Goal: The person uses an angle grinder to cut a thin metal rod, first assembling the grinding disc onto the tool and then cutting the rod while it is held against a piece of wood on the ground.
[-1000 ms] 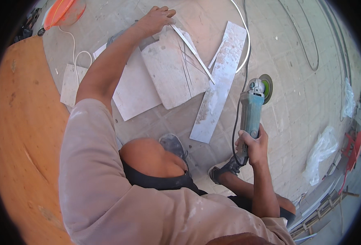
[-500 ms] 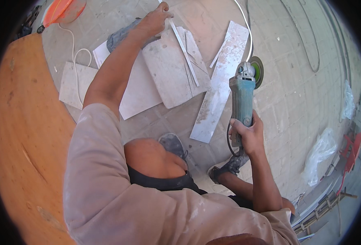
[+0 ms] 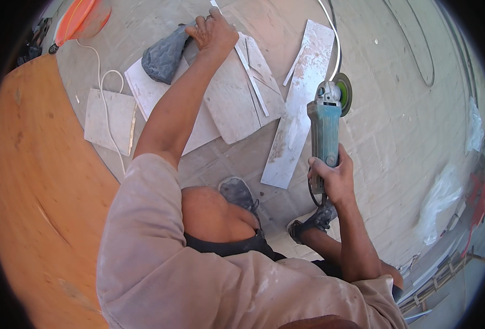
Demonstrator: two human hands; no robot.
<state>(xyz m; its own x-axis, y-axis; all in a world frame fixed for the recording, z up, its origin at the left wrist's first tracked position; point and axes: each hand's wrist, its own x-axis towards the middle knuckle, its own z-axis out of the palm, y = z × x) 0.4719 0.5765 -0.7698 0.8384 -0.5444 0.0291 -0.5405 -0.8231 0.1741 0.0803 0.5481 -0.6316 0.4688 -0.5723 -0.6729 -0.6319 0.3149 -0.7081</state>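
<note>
My right hand [image 3: 334,172] is closed round the rear of a teal angle grinder [image 3: 325,129]. The grinder points away from me, its round disc [image 3: 342,96] standing on edge at the far right of its head. Farther off on the left, my left hand [image 3: 215,32] is over a narrow white strip [image 3: 249,74], fingers bent and apart; the fingertips' contact is partly hidden. That strip lies across a pale, dusty tile slab [image 3: 234,104] with a dark slit beside it. Next to the hand is a dark grey, rough wedge-shaped piece [image 3: 166,57].
A long whitish board [image 3: 300,104] lies beside the grinder. Another pale slab [image 3: 111,118] has a white cord over it. An orange wooden board [image 3: 45,192] fills the left side, an orange container [image 3: 83,21] beyond it. Plastic sheeting [image 3: 440,203] lies at right.
My left hand has shifted slightly right and nearer, its fingers spreading toward the grey piece, which now shows more fully. The grinder stays held in my right hand, hardly moved.
</note>
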